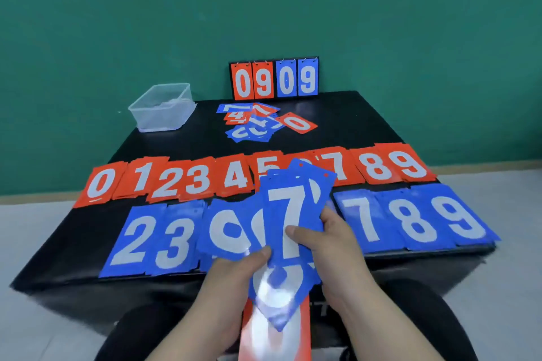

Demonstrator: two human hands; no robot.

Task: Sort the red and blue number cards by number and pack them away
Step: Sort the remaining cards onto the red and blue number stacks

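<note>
Left hand (234, 269) and right hand (331, 240) both grip fanned blue cards (286, 214), 7 on top, above surface (181, 143).

Bare indoor room, kind unclear: green wall (117, 23), grey floor (35, 231), black table (366, 120), scoreboard (274, 79).

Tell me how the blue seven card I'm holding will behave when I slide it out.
The blue 7 card looks fairly stiff: it stands flat above the right hand without drooping. Glare on the fanned blue cards suggests a slick surface, so it should slide out easily, maybe dragging neighbours. It looks thin, so probably light.
</note>
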